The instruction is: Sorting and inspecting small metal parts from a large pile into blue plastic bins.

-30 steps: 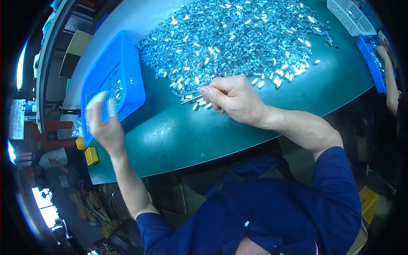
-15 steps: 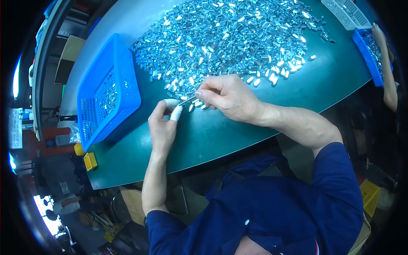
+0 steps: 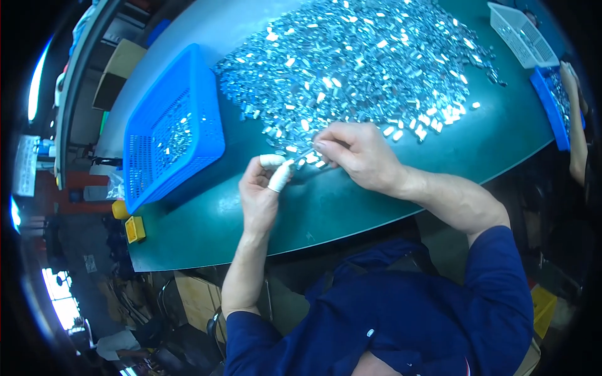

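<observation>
My left hand (image 3: 258, 197) wears white finger covers on thumb and forefinger. Their tips pinch a small shiny metal piece (image 3: 290, 162), mostly hidden between them. My right hand (image 3: 364, 156) is closed round a slim metal tool (image 3: 305, 153), whose far end reaches to the left fingertips. Its exact kind is too small to make out. Both hands are over the front of a large pile of small silvery metal pieces (image 3: 364, 75), and several of these lie scattered just under the tool.
A blue perforated basket (image 3: 210, 138) with some metal pieces stands left on the green table (image 3: 338, 213). Small yellow containers (image 3: 134, 229) sit at the left edge. At the far right are a white basket (image 3: 523, 37), a blue tray (image 3: 552, 113) of pieces and another person's arm (image 3: 577, 125).
The whole view has shifted, so pile, basket and hands appear further right. Both hands keep their grips, with the tool still touching or close to the left fingertips.
</observation>
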`<state>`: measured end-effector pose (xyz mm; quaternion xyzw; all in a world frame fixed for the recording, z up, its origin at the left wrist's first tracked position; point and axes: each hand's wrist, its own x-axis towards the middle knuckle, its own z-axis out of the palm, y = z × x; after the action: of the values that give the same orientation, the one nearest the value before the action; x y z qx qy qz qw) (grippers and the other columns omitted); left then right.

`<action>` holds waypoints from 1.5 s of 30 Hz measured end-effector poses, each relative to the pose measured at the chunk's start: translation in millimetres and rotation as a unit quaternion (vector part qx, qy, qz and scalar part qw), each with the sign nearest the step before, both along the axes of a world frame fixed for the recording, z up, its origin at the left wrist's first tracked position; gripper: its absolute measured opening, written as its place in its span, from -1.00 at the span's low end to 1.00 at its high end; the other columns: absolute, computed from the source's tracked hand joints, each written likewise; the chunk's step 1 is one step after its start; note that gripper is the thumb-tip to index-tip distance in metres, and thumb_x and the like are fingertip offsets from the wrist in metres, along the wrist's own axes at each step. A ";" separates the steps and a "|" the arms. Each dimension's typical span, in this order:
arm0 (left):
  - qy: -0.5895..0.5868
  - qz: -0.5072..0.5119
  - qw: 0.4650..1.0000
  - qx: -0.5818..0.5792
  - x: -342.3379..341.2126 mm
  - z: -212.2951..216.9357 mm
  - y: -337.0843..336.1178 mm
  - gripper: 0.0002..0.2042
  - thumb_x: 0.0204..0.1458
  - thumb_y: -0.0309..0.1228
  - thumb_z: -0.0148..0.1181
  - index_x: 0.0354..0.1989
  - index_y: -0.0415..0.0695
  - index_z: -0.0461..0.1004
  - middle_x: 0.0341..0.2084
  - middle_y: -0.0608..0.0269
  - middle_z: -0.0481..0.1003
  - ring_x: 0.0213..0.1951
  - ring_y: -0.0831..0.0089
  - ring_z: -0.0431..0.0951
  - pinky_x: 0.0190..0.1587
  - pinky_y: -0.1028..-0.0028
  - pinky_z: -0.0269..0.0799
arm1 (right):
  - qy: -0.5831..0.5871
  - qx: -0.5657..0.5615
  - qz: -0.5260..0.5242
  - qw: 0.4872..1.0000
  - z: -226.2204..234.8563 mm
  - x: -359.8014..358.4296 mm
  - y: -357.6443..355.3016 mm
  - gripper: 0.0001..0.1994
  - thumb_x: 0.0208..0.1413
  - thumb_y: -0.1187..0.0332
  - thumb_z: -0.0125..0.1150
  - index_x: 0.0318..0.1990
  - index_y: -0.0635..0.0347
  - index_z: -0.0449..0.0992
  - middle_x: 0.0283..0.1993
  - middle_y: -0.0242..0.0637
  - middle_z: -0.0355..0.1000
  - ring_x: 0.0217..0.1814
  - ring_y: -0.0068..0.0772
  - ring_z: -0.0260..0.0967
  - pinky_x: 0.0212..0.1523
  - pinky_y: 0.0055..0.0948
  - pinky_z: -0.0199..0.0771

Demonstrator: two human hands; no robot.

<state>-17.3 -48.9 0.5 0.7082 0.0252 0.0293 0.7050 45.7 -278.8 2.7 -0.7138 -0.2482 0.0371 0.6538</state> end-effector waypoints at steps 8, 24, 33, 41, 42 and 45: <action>-0.017 -0.002 0.999 -0.032 -0.3 0.1 -12.2 -0.81 0.20 -0.58 0.33 -0.06 -0.24 0.51 -0.21 0.28 0.60 -0.17 0.54 0.60 -0.06 0.50 0.53 | 0.078 -0.003 0.026 0.997 6.5 -2.4 -6.8 -0.68 0.42 0.23 0.17 -0.29 0.32 0.63 -0.50 -0.35 0.54 -0.48 -0.61 0.46 -0.45 -0.52 0.46; -0.223 0.170 0.923 0.263 30.2 89.1 85.5 -0.88 0.23 -0.52 0.32 -0.11 -0.21 0.55 -0.23 0.30 0.56 -0.20 0.54 0.56 -0.09 0.52 0.51 | 0.157 0.098 -0.003 0.983 16.9 7.6 -9.0 -0.61 0.44 0.15 0.14 -0.35 0.28 0.62 -0.51 -0.38 0.52 -0.50 -0.64 0.44 -0.47 -0.61 0.40; -0.234 -0.022 0.823 0.517 38.6 44.9 45.8 -0.70 0.03 -0.50 0.44 -0.03 -0.14 0.65 -0.06 0.13 0.60 -0.01 0.18 0.61 0.02 0.24 0.52 | 0.128 0.075 0.024 0.989 13.0 0.5 -3.9 -0.61 0.43 0.14 0.16 -0.33 0.29 0.62 -0.51 -0.39 0.51 -0.50 -0.64 0.42 -0.46 -0.59 0.44; -0.225 -0.002 0.842 0.490 46.5 -0.7 5.3 -0.76 -0.04 -0.56 0.45 -0.16 -0.18 0.64 -0.17 0.10 0.58 -0.09 0.11 0.58 -0.04 0.22 0.52 | 0.115 0.043 0.006 0.992 4.4 6.0 -13.3 -0.66 0.40 0.20 0.20 -0.33 0.30 0.62 -0.51 -0.39 0.50 -0.48 -0.65 0.41 -0.46 -0.57 0.41; -0.238 -0.008 0.850 0.469 48.0 -0.5 2.1 -0.79 -0.02 -0.59 0.44 -0.19 -0.21 0.63 -0.18 0.10 0.60 -0.13 0.14 0.59 -0.07 0.25 0.52 | 0.102 0.022 -0.005 0.994 5.9 7.5 -16.1 -0.69 0.39 0.23 0.21 -0.33 0.29 0.62 -0.51 -0.38 0.50 -0.48 -0.65 0.41 -0.46 -0.55 0.39; -0.211 -0.013 0.896 0.391 48.3 6.3 -7.1 -0.80 -0.03 -0.61 0.44 -0.20 -0.24 0.63 -0.18 0.10 0.62 -0.16 0.18 0.61 -0.09 0.28 0.53 | 0.051 -0.030 -0.025 0.998 -0.5 13.7 -16.2 -0.74 0.35 0.27 0.23 -0.32 0.28 0.62 -0.51 -0.35 0.51 -0.50 -0.62 0.40 -0.45 -0.50 0.37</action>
<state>30.9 -56.0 6.8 0.9043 -0.1467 0.1762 0.3601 59.4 -295.0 2.2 -0.7362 -0.1953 0.0651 0.6447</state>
